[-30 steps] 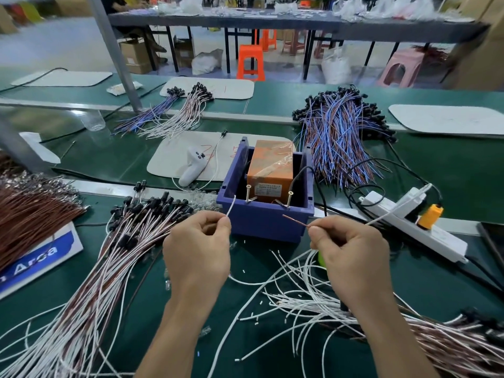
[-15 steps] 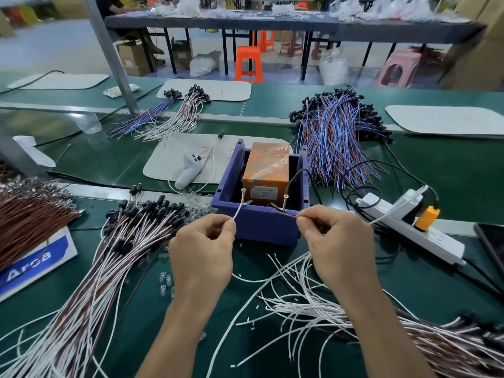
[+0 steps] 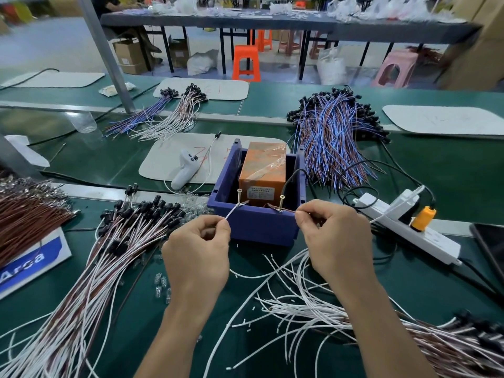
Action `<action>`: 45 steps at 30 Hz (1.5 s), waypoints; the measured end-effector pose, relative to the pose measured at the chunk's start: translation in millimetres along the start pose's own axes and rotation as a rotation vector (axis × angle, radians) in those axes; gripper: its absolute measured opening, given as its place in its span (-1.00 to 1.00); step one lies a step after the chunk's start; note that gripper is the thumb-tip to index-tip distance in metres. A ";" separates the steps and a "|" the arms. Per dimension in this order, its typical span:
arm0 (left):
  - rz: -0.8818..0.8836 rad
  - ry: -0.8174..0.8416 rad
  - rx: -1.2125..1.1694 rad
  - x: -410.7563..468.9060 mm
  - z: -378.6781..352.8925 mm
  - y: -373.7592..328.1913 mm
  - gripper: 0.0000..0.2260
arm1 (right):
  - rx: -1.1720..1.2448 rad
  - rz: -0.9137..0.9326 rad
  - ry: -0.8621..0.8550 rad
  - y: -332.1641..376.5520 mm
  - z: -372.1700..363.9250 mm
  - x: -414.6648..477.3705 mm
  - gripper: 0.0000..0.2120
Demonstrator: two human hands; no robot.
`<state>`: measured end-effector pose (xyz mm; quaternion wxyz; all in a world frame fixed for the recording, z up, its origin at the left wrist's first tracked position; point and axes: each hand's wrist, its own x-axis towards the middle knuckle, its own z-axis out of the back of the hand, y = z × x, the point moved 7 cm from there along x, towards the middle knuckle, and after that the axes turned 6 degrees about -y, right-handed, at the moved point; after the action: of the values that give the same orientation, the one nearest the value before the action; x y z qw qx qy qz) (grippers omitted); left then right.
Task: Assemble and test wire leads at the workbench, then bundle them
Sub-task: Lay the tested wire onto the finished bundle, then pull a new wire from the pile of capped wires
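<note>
Head view, test step. Since a second ago both hands have moved forward to the blue box [image 3: 256, 230], and the two stripped ends, then held short of it, now reach the contacts.

Left hand [image 3: 196, 257]: fingers [image 3: 218, 223] closed in a pinch on the white wire [image 3: 231, 212]; its tip lies against the left screw [image 3: 239, 196] on the box's front rim.

Right hand [image 3: 335, 241]: fingers [image 3: 302, 215] pinched on the brown wire [image 3: 289, 211]; its tip is at the base of the right screw [image 3: 281, 203].

Orange unit [image 3: 263, 170] sits inside the box, behind both screws. The rest of the lead runs under the hands and is hidden.

Judgement: the lead is now across both contacts, so the test is under way. No result shows from here.

Capped leads [image 3: 109, 255] lie heaped on the worktop [image 3: 409, 282] to the left, and loose white leads [image 3: 300, 309] lie to the right under the wrist. Bundling is not yet begun.
</note>
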<state>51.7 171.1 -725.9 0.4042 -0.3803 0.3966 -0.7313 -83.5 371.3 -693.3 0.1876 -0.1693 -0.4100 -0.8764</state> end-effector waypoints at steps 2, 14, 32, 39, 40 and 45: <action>0.010 -0.010 0.009 0.6 0.2 0.2 -0.77 | 0.010 -0.004 0.000 -1.0 -0.3 0.3 -0.94; -0.042 0.043 0.007 2.3 -3.9 -3.2 -0.82 | 0.025 -0.007 0.020 -2.6 -4.1 3.0 -0.93; -0.023 0.058 -0.009 2.2 -3.5 -4.8 -0.81 | -0.031 0.007 0.006 2.4 -3.8 7.1 -0.90; -0.015 0.083 -0.023 4.1 -5.3 -2.8 -0.84 | -0.022 0.044 0.138 3.8 -1.2 29.0 -0.88; -0.014 0.087 -0.021 4.4 -5.6 -2.2 -0.85 | -0.021 0.048 0.162 3.6 -1.4 32.4 -0.89; -0.001 0.090 -0.010 5.2 -7.0 0.0 -0.83 | -0.026 0.066 0.285 3.1 -3.0 42.9 -0.89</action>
<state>43.6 168.3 -727.5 0.3835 -0.3491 0.4178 -0.7460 -119.9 359.0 -673.8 0.2702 -0.0590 -0.3621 -0.8902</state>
